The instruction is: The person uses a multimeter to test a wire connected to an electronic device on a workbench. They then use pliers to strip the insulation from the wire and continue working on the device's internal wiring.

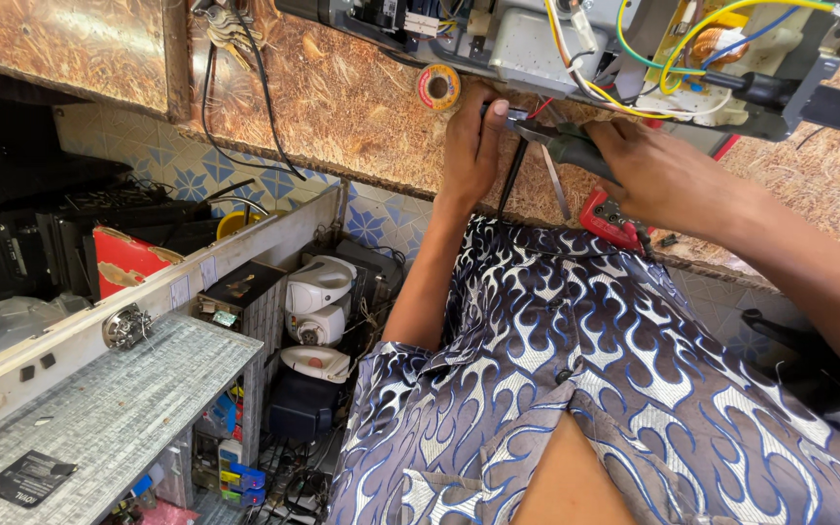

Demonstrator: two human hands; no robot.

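— Right hand?
— Clenched around the dark green handles of a pair of pliers, gripped from the right. Metal nose pointing left, toward the other hand.

— And the left hand?
— Raised from below, thumb and fingertips pinched at the tip of the pliers, just under the near edge of the opened appliance. Probably pinching a thin wire there; too small to tell for certain.

— Look of the appliance?
— Grey metal chassis, cover off, innards exposed. Yellow, blue and white wires looping across the right part, a pale plastic block beneath them, a dark bracket jutting off at the far right. Lying along the far side of the brown mottled worktop.

— Close by?
— Roll of tape, red and yellow, on the worktop just left of the left hand. Red meter at the near edge of the worktop, below the right hand. Thin metal tweezers lying between the two hands.

— Farther left?
— Low down, white electric irons stacked among dark boxes. Grey speckled panel at the near left.
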